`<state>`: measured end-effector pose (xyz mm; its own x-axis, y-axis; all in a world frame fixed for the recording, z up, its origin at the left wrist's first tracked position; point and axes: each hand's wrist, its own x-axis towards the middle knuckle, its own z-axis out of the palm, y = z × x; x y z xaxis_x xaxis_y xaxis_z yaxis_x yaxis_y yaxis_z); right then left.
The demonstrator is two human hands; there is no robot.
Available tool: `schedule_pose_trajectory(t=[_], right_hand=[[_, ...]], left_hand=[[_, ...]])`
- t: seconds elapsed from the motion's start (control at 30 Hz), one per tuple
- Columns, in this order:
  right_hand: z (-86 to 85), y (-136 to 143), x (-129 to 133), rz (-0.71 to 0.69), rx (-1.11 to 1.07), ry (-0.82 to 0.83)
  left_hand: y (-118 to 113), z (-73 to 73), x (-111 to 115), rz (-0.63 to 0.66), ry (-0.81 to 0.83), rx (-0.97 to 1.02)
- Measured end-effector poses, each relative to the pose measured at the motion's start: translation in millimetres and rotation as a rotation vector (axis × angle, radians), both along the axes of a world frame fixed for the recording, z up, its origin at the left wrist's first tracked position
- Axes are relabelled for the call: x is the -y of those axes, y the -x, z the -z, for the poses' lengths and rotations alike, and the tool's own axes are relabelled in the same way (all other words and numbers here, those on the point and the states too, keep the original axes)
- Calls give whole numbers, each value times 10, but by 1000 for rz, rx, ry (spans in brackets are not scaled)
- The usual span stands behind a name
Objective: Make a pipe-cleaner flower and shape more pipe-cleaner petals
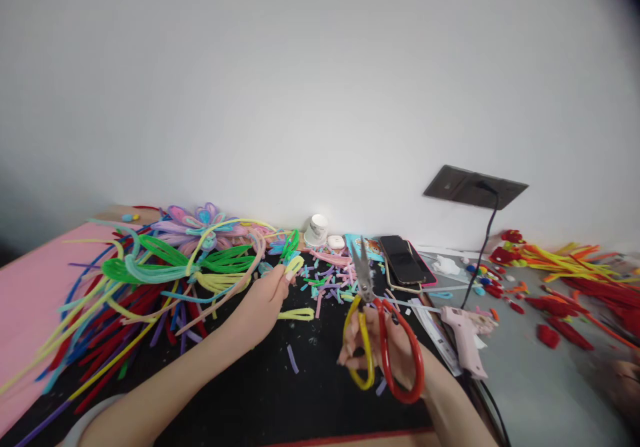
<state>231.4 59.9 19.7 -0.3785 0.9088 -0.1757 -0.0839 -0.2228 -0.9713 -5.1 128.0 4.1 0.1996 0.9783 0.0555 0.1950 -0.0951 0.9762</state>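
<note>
My left hand [265,304] pinches a folded yellow pipe cleaner [295,266] whose loop points up and away from me. Just below that hand, another looped yellow pipe cleaner [300,314] lies on the black mat [310,394]. In my right hand [395,347] is a pair of scissors [367,287] with one yellow and one red handle. The blades point up and look nearly closed, apart from the yellow pipe cleaner. Small cut pipe cleaner pieces [336,277] in several colours are scattered on the mat between and beyond my hands.
Bundles of long pipe cleaners [115,327] spread over the left side. Along the wall are a paper cup [317,229] and a phone [401,259]. At right are a pink glue gun [465,340], its cord, and red and yellow pipe cleaners [575,267]. Another person's hand [625,380] shows at the right edge.
</note>
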Motion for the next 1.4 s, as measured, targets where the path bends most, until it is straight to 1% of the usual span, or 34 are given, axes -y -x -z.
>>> schedule_pose_trajectory(t=[0.07,0.1,0.17,0.23,0.3,0.37,0.47,0.57,0.67,0.8,0.9,1.0,1.1,1.2,1.27,1.33,1.4], right_hand=[[60,129,37,2,13,-51],[72,189,51,-2,17,-46],[55,296,71,-54,-12,-8],[2,380,79,-133,-78,55],[-56,437,77,-219,-147,139],[-90,466,67,-276,-194,221],[-90,477,44,-296,-237,289],[-59,481,14,-296,-277,304],[-18,505,-16,-268,-332,323],[43,575,-46,-219,-508,391],[66,637,-43,-137,-569,406],[69,696,-8,-81,-549,395],[71,727,15,-70,-524,391],[52,665,-32,-15,-522,347],[8,554,-94,83,-495,274],[-56,409,-152,129,-366,197],[-121,264,-182,216,-172,129]], left_hand=[[2,-39,4,-49,-83,-93],[4,-55,5,-68,-117,-126],[8,-77,6,-87,-156,-160],[12,-86,9,-93,-171,-161],[13,-89,14,-91,-186,-167],[10,-94,25,-92,-215,-192],[2,-95,47,-72,-232,-236],[-11,-72,73,-10,-207,-250],[-29,-29,94,54,-194,-303],[-54,4,88,123,-199,-560],[-64,-37,76,144,-227,-712],[-66,-120,81,149,-229,-781],[-60,-172,103,157,-222,-822],[-40,-150,123,164,-251,-861],[-7,-127,117,176,-280,-892],[46,-134,84,187,-290,-953],[116,-180,27,190,-304,-1014]])
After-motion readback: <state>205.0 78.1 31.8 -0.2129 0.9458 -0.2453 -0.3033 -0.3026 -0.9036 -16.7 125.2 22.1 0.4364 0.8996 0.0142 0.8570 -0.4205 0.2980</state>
